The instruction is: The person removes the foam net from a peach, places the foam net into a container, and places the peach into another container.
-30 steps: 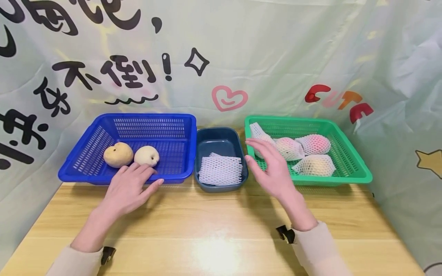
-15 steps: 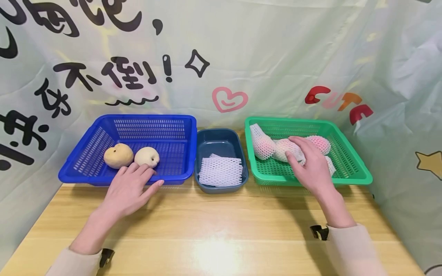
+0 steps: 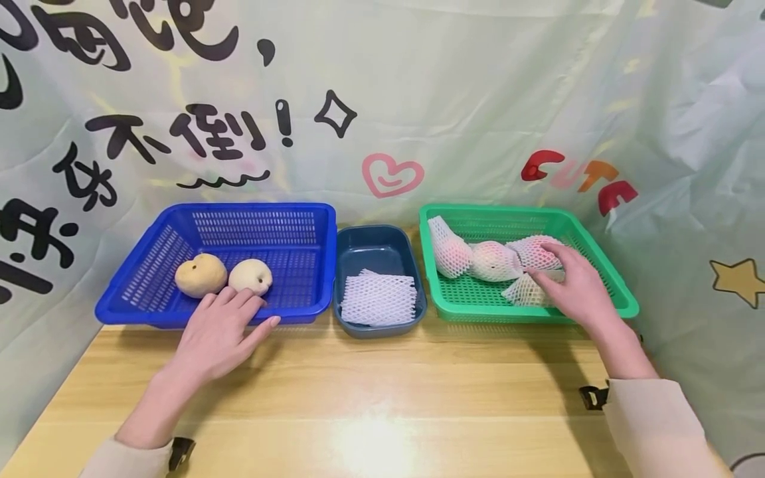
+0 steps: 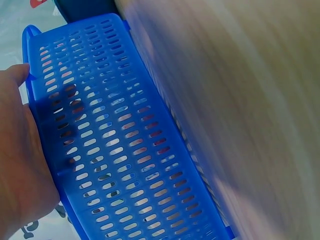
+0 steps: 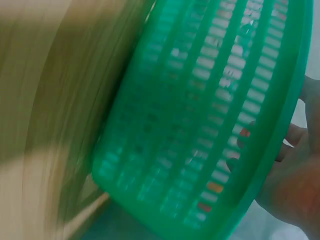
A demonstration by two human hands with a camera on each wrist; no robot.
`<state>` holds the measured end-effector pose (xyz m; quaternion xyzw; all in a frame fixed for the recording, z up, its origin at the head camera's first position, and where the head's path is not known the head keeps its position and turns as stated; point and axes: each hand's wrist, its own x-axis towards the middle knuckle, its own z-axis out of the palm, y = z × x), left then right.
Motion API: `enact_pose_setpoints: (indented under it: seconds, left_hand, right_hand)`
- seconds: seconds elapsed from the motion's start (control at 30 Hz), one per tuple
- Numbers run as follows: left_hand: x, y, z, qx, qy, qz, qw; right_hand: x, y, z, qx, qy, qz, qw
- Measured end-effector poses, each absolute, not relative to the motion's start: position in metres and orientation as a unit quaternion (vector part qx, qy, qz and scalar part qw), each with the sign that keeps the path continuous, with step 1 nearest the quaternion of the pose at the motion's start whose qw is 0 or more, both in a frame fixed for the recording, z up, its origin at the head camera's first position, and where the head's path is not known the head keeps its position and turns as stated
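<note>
Net-wrapped fruit (image 3: 523,292) lies by the near edge of a green basket (image 3: 478,311), partly hidden beneath a person's right hand (image 3: 576,285), which is held wide, thumb and fingers apart, with nothing visibly gripped; whether it touches the netting cannot be told. Three more netted pieces share the basket: a tapering bundle (image 3: 452,253) along the left edge, a rounded bundle (image 3: 495,261) just beside it, and a pink bundle (image 3: 532,252) farther right, toward the far edge. At left, the person's left hand (image 3: 221,328) lies over the near edge of a blue basket (image 3: 140,314), fingers extended and thumb out to the side, gripping nothing visible. Its fingertips reach right up to a pale fruit (image 3: 250,273), though contact is unclear; a yellowish fruit (image 3: 200,275) sits just to the left. Between the two baskets stands a dark blue tray (image 3: 373,253), with white foam netting (image 3: 378,297) lying toward its near edge. All three containers stand toward the far edge of a wooden table (image 3: 335,372), before a pale cloth backdrop (image 3: 490,99) bearing black lettering and a pink heart (image 3: 391,182). The right wrist view is blurred.
</note>
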<state>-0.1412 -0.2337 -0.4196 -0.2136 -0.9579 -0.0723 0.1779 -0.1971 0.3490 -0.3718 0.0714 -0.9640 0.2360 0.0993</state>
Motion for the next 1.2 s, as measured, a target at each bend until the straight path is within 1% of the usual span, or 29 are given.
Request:
enact_pose_setpoints:
  seconds: [0.13, 0.33, 0.67, 0.8, 0.9, 0.97, 1.2]
  left_hand:
    - [-0.141, -0.234, -0.420, -0.214, -0.958, -0.073, 0.178]
    - [-0.141, -0.234, -0.421, -0.213, -0.958, -0.072, 0.179]
    - [-0.141, -0.235, -0.421, -0.215, -0.956, -0.073, 0.186]
    - [-0.141, -0.234, -0.422, -0.214, -0.957, -0.073, 0.183]
    - [-0.141, -0.234, -0.422, -0.215, -0.957, -0.073, 0.182]
    - [-0.141, -0.234, -0.422, -0.215, -0.956, -0.072, 0.185]
    - [-0.141, -0.234, -0.421, -0.214, -0.956, -0.072, 0.189]
  right_hand:
    - [-0.204, 0.369, -0.372, 0.056, -0.968, 0.241, 0.042]
    - [-0.214, 0.392, -0.378, 0.056, -0.967, 0.249, -0.013]
    - [-0.230, 0.410, -0.377, 0.061, -0.948, 0.284, -0.131]
    - [-0.236, 0.413, -0.379, 0.091, -0.939, 0.287, -0.165]
    - [-0.239, 0.414, -0.381, 0.113, -0.933, 0.291, -0.180]
    - [-0.240, 0.413, -0.382, 0.122, -0.933, 0.286, -0.179]
    - [-0.241, 0.411, -0.382, 0.133, -0.944, 0.266, -0.142]
